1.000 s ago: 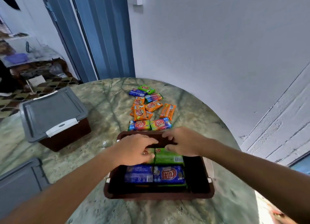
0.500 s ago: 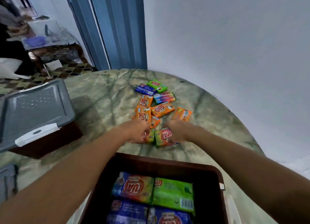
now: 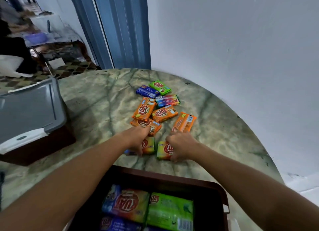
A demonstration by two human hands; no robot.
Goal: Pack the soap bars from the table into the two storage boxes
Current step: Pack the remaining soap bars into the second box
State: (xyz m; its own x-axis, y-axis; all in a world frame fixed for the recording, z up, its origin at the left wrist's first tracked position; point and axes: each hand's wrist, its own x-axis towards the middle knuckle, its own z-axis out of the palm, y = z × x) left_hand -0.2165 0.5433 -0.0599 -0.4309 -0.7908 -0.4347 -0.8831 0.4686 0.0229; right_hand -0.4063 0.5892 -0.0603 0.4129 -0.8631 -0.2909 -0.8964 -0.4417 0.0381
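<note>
Both hands have settled on the two nearest soap bars, which they were just reaching half a second ago; a second ago they were inside the open box. Left hand [image 3: 138,141] is curled over the left multicolour bar [image 3: 148,145], fingers wrapped on its near and left side, grasping it. Right hand [image 3: 180,147] is clamped on the right multicolour bar [image 3: 163,150], fingers over its right end; bar lies flat on the surface [image 3: 96,109], and whether either bar is lifted cannot be told.

Loose bars beyond the hands, all on the surface: an orange bar [image 3: 145,123] touching the left hand's knuckles, two more orange bars [image 3: 144,108] and [image 3: 164,113] side by side behind it, a fourth orange bar [image 3: 183,122] back side up just past the right hand. Further back, a rainbow bar [image 3: 167,100], a blue bar [image 3: 146,91] and a green bar [image 3: 159,87], close together.

Open brown box [image 3: 172,178] sits at the near edge between the forearms. Inside: a multicolour packed bar [image 3: 126,202] and a green packed bar [image 3: 170,211] in the far row, touching; a blue packed bar [image 3: 119,224] in front, partly cut off by the frame. Right part of the box is dark, contents unclear.

Second box [image 3: 36,145] stands well left, grey lid [image 3: 27,109] on, white latch [image 3: 22,139] facing forward.
</note>
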